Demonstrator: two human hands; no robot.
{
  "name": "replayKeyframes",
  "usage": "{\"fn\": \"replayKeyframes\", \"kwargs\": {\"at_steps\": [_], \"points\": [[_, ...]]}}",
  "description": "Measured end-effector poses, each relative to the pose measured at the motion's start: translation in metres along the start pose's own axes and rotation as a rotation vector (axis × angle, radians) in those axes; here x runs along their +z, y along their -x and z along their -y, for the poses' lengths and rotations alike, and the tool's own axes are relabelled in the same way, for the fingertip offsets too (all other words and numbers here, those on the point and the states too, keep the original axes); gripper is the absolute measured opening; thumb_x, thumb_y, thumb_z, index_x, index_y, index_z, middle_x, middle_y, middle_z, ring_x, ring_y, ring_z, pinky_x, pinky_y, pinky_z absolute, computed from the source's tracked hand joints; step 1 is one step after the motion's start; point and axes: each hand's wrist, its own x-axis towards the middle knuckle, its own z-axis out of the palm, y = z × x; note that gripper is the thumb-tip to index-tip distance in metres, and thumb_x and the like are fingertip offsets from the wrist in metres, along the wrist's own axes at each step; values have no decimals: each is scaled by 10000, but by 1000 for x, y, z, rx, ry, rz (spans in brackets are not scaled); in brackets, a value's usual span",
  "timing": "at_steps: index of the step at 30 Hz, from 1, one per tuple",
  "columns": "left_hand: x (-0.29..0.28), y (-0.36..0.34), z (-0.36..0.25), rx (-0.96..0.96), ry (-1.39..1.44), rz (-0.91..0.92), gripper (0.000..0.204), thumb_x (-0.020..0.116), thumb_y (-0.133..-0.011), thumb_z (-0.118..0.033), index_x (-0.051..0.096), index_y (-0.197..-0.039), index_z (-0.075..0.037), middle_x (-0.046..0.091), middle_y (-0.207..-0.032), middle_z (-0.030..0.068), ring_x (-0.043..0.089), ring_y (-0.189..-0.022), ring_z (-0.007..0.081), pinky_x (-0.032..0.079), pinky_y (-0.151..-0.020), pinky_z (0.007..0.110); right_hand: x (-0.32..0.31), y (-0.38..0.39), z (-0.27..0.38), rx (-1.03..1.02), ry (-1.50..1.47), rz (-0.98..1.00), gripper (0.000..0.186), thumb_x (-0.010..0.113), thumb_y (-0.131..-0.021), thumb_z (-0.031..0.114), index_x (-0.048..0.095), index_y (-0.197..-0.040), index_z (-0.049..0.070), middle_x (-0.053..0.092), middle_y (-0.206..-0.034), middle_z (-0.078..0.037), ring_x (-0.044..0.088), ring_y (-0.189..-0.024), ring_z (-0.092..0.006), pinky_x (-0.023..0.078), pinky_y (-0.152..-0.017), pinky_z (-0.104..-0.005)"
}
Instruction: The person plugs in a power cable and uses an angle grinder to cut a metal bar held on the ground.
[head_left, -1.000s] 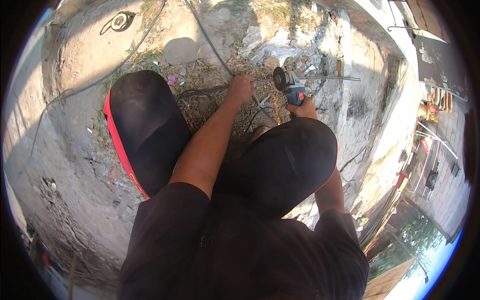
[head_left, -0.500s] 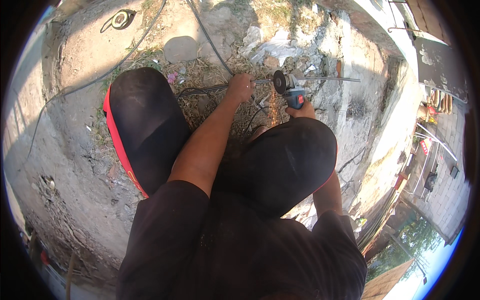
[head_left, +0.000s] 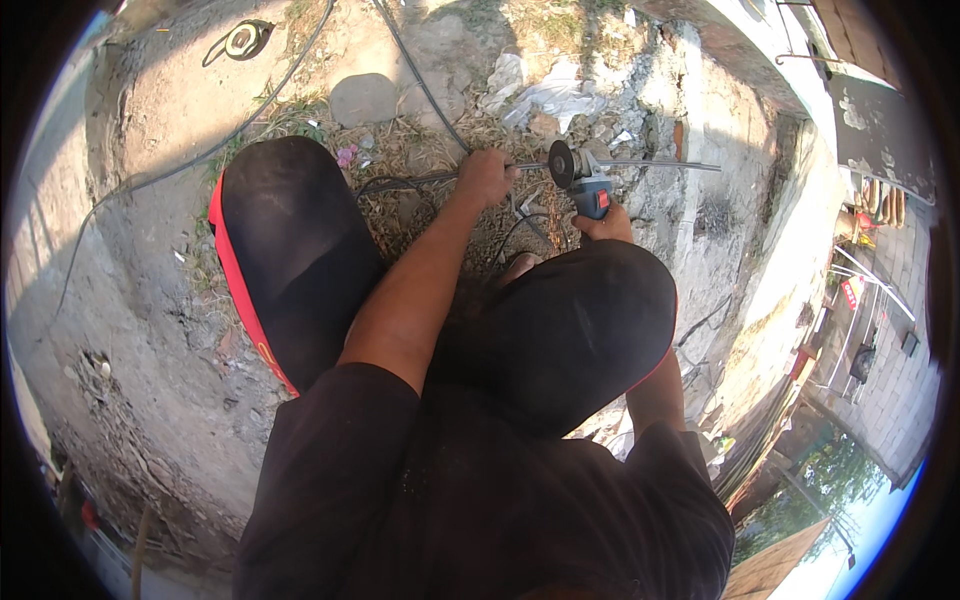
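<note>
My left hand [head_left: 485,178] is closed around thin metal rods [head_left: 660,164], which lie crosswise just beyond my knees. To its right, my right hand [head_left: 607,226] grips the dark body of an angle grinder [head_left: 592,197]. The grinder's dark round disc [head_left: 562,163] stands upright at the rods, a short way right of my left hand. Whether the disc touches metal is hard to tell. A few faint orange sparks show below it. My right knee hides part of my right forearm.
Black cables [head_left: 418,78] run across the dirt, one passing by my left hand. A tape measure [head_left: 245,40] lies far left, near a flat grey stone [head_left: 362,100]. Crumpled white plastic [head_left: 556,95] sits beyond the rods. A low wall [head_left: 745,50] edges the right side.
The stream of orange sparks under the disc has faded to a few specks. My left hand and the grinder have shifted very slightly right.
</note>
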Motion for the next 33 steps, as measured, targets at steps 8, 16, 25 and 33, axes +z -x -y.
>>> {"fn": "replayKeyframes", "kwargs": {"at_steps": [8, 16, 25, 33], "points": [[1, -2, 1, -16, 14, -16, 254, 690, -900, -296, 729, -918, -46, 704, -867, 197, 678, -873, 385, 517, -812, 494, 0, 5, -1, -59, -4, -25, 455, 757, -690, 209, 638, -1027, -73, 702, -863, -212, 697, -846, -308, 516, -784, -404], [6, 0, 4, 1, -3, -23, 214, 670, -886, -273, 728, -942, -75, 687, -829, 185, 667, -815, 378, 508, -749, 486, -4, 6, 14, -33, -76, -22, 430, 818, -658, 237, 671, -957, -34, 697, -802, -158, 681, -736, -268, 514, -708, -392], [0, 5, -3, 36, -37, -69, 230, 652, -919, -281, 694, -883, -58, 690, -823, 170, 664, -825, 380, 498, -778, 498, -7, 4, 18, -9, -62, -20, 459, 827, -653, 239, 672, -984, -39, 700, -854, -166, 679, -790, -266, 513, -759, -387], [2, 6, -2, 72, -48, -119, 233, 657, -907, -283, 711, -915, -57, 683, -842, 188, 655, -830, 391, 496, -768, 500, -7, 0, 4, -63, -10, -20, 478, 826, -646, 259, 677, -988, -40, 708, -864, -169, 690, -809, -273, 519, -777, -383]]}}
